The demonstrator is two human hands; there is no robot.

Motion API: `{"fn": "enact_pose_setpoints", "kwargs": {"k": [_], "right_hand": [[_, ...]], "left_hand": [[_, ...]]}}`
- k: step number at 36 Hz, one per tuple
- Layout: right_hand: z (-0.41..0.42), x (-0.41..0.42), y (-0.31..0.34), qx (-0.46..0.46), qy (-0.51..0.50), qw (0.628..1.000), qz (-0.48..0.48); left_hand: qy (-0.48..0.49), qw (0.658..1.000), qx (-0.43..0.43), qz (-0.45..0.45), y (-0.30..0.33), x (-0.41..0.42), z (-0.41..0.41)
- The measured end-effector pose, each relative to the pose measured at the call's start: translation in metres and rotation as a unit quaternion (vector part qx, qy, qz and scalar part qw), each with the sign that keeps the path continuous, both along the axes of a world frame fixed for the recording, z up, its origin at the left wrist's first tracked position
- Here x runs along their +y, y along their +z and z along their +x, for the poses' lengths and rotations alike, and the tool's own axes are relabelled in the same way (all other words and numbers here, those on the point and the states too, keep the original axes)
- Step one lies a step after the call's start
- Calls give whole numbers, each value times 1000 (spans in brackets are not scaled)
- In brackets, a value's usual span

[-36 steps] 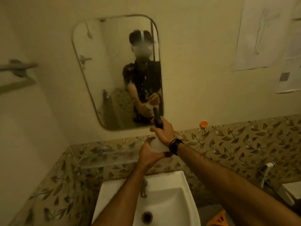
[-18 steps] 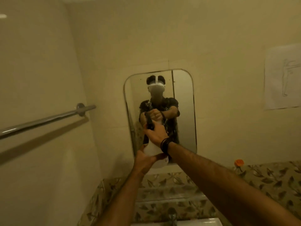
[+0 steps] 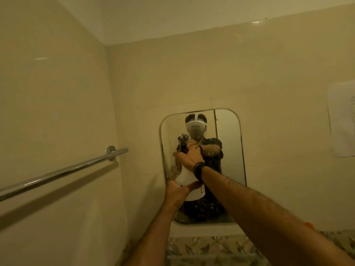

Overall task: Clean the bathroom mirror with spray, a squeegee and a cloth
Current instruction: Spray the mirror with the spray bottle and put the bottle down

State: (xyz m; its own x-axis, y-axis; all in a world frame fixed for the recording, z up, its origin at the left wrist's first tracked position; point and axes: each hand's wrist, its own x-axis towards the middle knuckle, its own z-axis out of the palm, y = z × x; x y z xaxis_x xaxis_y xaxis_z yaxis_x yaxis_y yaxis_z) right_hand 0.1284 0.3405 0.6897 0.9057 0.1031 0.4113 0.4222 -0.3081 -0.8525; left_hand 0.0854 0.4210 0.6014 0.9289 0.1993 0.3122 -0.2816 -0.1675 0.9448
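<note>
A rounded rectangular mirror (image 3: 228, 150) hangs on the cream wall ahead, reflecting a person in a headset. In front of it I hold a white spray bottle (image 3: 187, 179) with a black trigger head, pointed at the glass. My right hand (image 3: 189, 157), with a dark wristband, grips the trigger head at the top. My left hand (image 3: 175, 191) cups the bottle's base from below. No squeegee or cloth is in view.
A chrome towel rail (image 3: 61, 172) runs along the left wall. A paper sheet (image 3: 342, 120) is stuck on the wall at the right. Leaf-patterned tiles (image 3: 211, 248) run below the mirror, with a small orange object (image 3: 308, 224) at the right.
My view has tilted upward, so the sink has dropped out of sight. Both hands have lifted the spray bottle from above the sink up in front of the mirror.
</note>
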Motion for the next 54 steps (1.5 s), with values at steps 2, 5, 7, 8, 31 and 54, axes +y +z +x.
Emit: {"fn": "enact_pose_setpoints", "kwargs": {"k": [2,5,7,8,31,54], "right_hand": [[4,-6,0,1,-2,1000,9],[8,-17,0,-3,-24,1000,5],[11,-24,-1,-7,-60,998,-15],[12,-28,-1,-9,-79,996,-26],[30,-137,-1,-42,-215,975,38],[15,-75,-52,27,-76,993,-88]], "left_hand": [[-10,1000,0,-8,0,-5,3],[-21,1000,11,-1,1,-15,5],[-34,999,16,10,3,-24,5],[-39,999,15,11,3,-29,7],[-106,994,-5,-10,4,-124,36],[-35,992,108,50,-41,-70,12]]}}
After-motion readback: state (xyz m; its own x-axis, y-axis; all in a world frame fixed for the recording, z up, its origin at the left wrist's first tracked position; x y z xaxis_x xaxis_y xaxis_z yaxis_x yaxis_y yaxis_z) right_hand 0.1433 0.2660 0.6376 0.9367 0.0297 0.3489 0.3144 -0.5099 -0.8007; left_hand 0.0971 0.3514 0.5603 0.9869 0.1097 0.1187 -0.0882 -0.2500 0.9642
